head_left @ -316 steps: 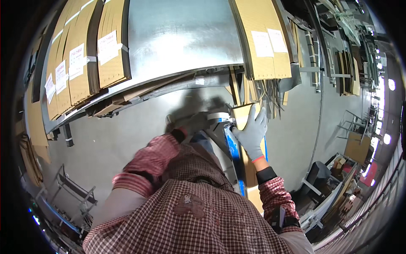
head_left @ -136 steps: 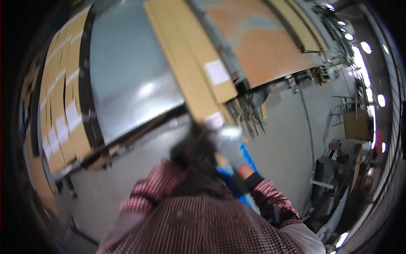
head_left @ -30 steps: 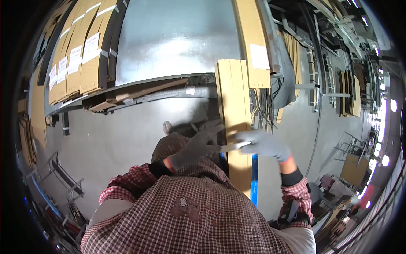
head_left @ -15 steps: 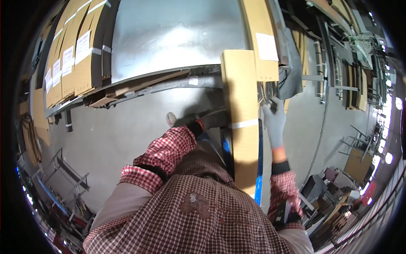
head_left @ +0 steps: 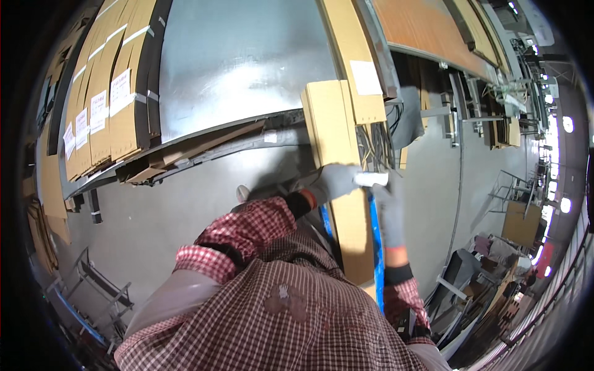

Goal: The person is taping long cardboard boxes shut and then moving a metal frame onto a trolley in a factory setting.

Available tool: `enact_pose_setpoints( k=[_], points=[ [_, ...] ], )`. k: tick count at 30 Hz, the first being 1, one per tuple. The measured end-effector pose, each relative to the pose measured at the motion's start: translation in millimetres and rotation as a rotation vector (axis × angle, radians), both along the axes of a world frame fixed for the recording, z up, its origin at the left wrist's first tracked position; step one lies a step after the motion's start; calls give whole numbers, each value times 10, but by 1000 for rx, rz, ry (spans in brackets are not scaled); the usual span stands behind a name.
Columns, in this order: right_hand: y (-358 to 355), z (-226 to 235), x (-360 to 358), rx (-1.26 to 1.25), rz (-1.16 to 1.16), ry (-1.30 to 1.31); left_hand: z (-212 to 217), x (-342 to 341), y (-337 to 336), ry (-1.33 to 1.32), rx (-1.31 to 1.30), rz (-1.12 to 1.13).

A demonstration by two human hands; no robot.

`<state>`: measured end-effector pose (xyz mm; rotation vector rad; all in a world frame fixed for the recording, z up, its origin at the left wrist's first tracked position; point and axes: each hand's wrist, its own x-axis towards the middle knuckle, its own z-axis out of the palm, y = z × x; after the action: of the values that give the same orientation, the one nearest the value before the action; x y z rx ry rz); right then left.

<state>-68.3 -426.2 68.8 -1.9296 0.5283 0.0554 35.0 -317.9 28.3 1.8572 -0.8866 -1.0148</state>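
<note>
Gloved left hand [head_left: 334,181], right hand [head_left: 387,210], seemingly gripping

Both gloved hands, left hand [head_left: 334,182] and right hand [head_left: 388,210], grip a long cardboard box [head_left: 339,167].

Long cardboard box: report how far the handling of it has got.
Done: the long cardboard box lies on blue rails, and more flat boxes sit stacked at the left. In hand: the gloved left hand presses on its top while the gloved right hand holds a white strip across it at the edge. Left: I cannot tell whether the strip is fixed down.
</note>
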Motion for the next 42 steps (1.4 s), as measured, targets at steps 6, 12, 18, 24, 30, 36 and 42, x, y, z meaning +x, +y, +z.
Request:
enact_pose_setpoints(
  k=[6, 12, 18, 24, 30, 36, 42],
  points=[
    [-337, 243, 231, -207, 547, 343, -792, -338, -82, -497, -219, 91],
    [-1152, -551, 705, -921, 1127, 480, -301, -406, -58, -548, -122, 188],
    [-1524, -972, 760, -998, 828, 513, -462, 172, 161, -335, -236, 669],
    [-852, -378, 487, -636, 922, 373, -791, -716, 385, -103, -279, 588],
    [-604, 489, 431, -455, 707, 71, 89, -407, 779, 371, -106, 452],
    [175, 733, 314, -42, 1004, -57, 600, -504, 990, 866, -378, 476],
    [-382, 1017, 664, 172, 819, 637, 539, -310, 1140, 1023, -99, 490]
  ],
)
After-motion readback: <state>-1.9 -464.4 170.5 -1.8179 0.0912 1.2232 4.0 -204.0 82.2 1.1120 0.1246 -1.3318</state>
